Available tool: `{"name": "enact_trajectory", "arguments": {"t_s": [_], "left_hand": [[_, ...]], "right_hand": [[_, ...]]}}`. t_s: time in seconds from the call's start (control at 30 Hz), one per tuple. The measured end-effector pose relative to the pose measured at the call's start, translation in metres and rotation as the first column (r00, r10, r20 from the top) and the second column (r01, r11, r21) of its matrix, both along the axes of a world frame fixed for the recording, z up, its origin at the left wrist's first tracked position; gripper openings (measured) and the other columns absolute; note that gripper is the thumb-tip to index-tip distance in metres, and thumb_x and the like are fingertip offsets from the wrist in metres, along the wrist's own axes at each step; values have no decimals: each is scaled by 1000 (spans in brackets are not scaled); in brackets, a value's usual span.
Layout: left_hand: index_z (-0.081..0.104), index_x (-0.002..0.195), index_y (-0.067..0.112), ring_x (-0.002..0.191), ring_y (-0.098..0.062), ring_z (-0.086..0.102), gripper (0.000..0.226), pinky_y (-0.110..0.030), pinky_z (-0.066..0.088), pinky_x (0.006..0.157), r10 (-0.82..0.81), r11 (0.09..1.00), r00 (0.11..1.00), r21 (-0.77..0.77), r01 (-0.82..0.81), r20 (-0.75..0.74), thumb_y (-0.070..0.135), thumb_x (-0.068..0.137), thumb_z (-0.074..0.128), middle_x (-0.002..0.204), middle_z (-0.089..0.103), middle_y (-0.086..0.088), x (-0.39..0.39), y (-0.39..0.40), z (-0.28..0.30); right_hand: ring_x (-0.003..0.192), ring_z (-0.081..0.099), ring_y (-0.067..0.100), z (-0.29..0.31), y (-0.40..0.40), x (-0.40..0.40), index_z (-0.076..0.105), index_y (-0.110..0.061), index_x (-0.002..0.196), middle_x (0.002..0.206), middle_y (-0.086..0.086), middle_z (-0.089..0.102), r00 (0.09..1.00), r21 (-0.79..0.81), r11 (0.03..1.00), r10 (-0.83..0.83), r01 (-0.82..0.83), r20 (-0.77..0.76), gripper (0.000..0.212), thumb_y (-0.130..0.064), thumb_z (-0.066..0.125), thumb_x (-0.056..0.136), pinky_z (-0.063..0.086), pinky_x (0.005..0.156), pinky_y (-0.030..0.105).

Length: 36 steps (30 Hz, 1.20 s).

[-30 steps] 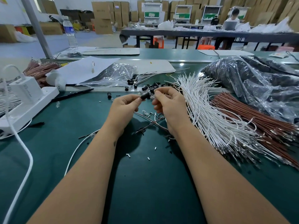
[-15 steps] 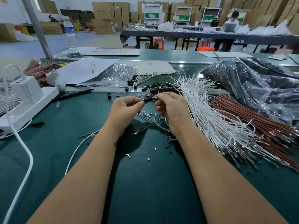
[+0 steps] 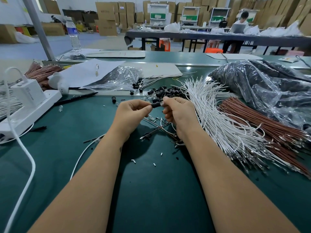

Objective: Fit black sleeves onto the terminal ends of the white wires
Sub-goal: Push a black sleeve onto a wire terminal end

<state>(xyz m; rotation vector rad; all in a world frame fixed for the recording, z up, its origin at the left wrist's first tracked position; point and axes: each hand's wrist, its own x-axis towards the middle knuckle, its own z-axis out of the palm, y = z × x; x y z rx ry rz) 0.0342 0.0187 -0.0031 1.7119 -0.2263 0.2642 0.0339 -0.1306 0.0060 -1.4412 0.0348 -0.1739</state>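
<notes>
A black sleeve (image 3: 155, 105) sits between your two hands, above the green counter (image 3: 151, 190). Your left hand (image 3: 130, 114) pinches its left end with curled fingers; your right hand (image 3: 179, 111) pinches the clear, glinting piece at its right end, with thin wires trailing below the palm. Just beyond lies a pile of loose black sleeves (image 3: 165, 91), and to the right the white wires (image 3: 218, 118) fan out beside a bundle of brown wires (image 3: 262, 125). A white power strip (image 3: 32, 111) lies far left. Stacked cardboard boxes (image 3: 107, 15) fill the room behind.
</notes>
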Motion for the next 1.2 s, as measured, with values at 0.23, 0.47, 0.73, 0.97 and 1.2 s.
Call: {"name": "enact_trajectory", "arguments": {"t_s": [0.23,0.47,0.73,0.97,1.2], "left_hand": [[73,77,21,56,1,58,11,-7,42,59,-23,1000,1000,0,23,14,13,84,71,61,69,7,-2,-1,1],[72,74,23,55,2,58,13,-7,43,59,6,1000,999,16,-6,37,17,85,72,63,71,6,-2,-1,-1],[72,73,19,62,-5,61,12,-10,49,70,-10,999,1000,-50,10,11,14,84,72,61,69,4,-1,-1,-1],[71,74,17,53,2,57,11,-5,42,60,-20,994,1000,-111,20,-1,12,84,71,57,68,6,-1,-1,-1],[73,77,14,62,-1,60,10,-6,45,66,50,994,998,-94,-46,35,16,86,70,62,69,4,0,-3,-5]], "right_hand": [[46,51,8,-2,1,0,61,-13,71,54,-3,61,1000,2,1000,-6,6,30,19,-15,65,89,42,46,20],[53,57,7,-4,-1,-1,63,-11,78,59,-3,65,997,13,1000,22,-23,69,12,-10,66,90,47,52,21],[51,57,11,-7,1,-3,59,-7,77,60,4,64,992,53,993,104,-108,68,15,-8,62,92,47,50,20],[54,58,17,-9,2,-4,58,-8,76,63,7,65,983,56,987,147,-154,113,19,-14,61,94,50,53,25],[60,66,21,1,6,-7,63,-1,92,69,14,68,983,359,918,184,-170,-5,45,-34,34,104,56,55,26]]}}
